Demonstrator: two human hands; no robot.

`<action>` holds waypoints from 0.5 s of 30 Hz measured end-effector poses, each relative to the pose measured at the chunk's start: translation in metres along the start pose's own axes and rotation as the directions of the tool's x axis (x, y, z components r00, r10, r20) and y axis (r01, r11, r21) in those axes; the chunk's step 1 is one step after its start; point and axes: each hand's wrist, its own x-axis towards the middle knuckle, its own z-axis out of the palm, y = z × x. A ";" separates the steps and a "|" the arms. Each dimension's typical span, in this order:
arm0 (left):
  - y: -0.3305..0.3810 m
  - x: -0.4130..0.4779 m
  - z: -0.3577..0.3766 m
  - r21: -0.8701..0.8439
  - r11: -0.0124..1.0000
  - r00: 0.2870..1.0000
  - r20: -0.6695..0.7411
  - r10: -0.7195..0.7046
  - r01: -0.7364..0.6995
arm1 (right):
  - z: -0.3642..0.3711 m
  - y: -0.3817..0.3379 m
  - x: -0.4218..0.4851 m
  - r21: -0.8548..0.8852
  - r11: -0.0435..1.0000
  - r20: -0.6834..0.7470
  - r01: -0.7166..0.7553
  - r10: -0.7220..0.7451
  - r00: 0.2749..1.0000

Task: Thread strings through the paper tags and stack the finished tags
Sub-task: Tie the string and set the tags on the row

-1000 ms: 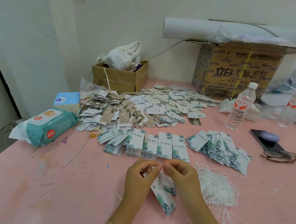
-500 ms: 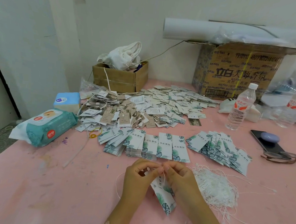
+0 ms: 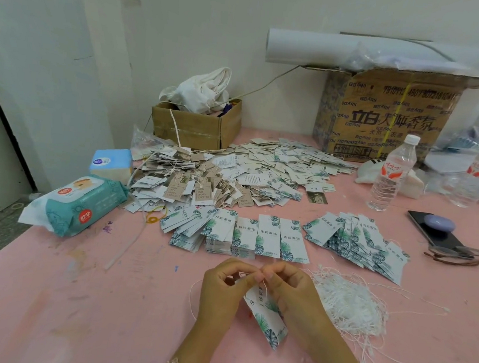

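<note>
Work goes on at the near edge of the pink desk (image 3: 75, 297), where two hands meet just above the surface. The left hand (image 3: 224, 285) has its grip pinched tight on the top end of one paper tag (image 3: 266, 315). The right hand (image 3: 295, 292) has its fingertips almost touching the left's, and its grip is closed on a thin white string (image 3: 263, 286) at that same end. A short bit of the string drops over the tag's face. The fingers hide the hole, so I cannot tell whether the string passes through it.

The tag is white with a green leaf print. It hangs down from the pinch and slants right, lying against the right palm. Its lower corner points back toward the person, between the two forearms. A thin white line also curves round the outer side of the left hand.

Just beside the right hand lies a loose tangle of strings (image 3: 349, 303). Past the hands, a row of tag stacks (image 3: 268, 236) stands side by side, with a fanned pile (image 3: 358, 242) to its right. Further back a big heap of tags (image 3: 232, 177) spreads out. A wipes pack (image 3: 83, 207) lies on the left, and a water bottle (image 3: 390, 178) and a phone (image 3: 432, 232) sit on the right.
</note>
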 end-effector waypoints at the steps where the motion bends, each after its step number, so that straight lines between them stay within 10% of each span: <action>1: -0.001 0.000 0.000 0.001 1.000 1.000 -0.001 -0.001 0.001 | -0.001 0.000 0.000 -0.013 1.000 0.002 0.005 -0.005 1.000; 11: -0.006 0.007 0.000 -0.196 0.962 0.975 -0.081 -0.208 0.189 | -0.006 -0.003 0.002 -0.438 0.871 -0.138 0.223 -0.310 0.941; 15: -0.005 0.009 -0.005 -0.326 0.927 0.959 -0.142 -0.243 0.187 | -0.013 0.000 0.003 -0.598 0.791 -0.085 0.125 -0.218 0.972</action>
